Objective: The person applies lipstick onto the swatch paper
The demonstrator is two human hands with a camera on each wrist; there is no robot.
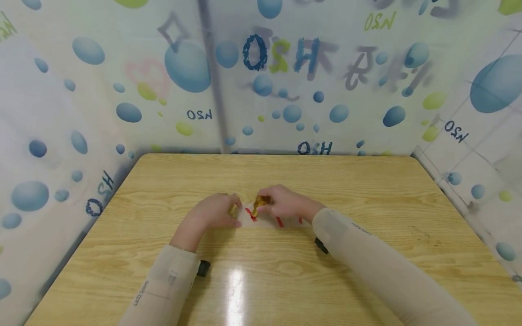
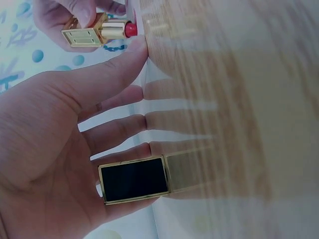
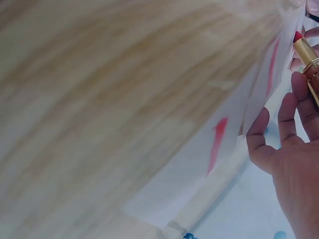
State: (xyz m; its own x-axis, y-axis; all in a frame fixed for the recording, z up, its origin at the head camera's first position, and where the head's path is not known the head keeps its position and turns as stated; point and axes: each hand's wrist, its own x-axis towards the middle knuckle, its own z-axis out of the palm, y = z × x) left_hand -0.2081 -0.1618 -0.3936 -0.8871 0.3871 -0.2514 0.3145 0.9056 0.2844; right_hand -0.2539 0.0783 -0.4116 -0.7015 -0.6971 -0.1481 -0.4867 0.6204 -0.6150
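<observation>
My right hand point(image 1: 285, 201) pinches a gold lipstick point(image 2: 117, 30), its red tip down at a white strip of paper point(image 1: 267, 222). Red strokes mark the paper; two stand out in the right wrist view, one a bold stroke point(image 3: 217, 144). On the left end of the strip rests my left hand point(image 1: 215, 210), thumb and fingers extended to the surface. A rectangular lipstick cap point(image 2: 133, 180), black with gold edges, stands on the table by the left palm and little finger. Whether the palm touches the cap, I cannot tell.
The strip lies on a glossy wood-grain table point(image 1: 261, 271). Behind and beside it hangs a pale curtain point(image 1: 142, 68) printed with blue and green drops and lettering. Dark wrist devices point(image 1: 203, 268) show beneath both beige sleeves point(image 1: 167, 280).
</observation>
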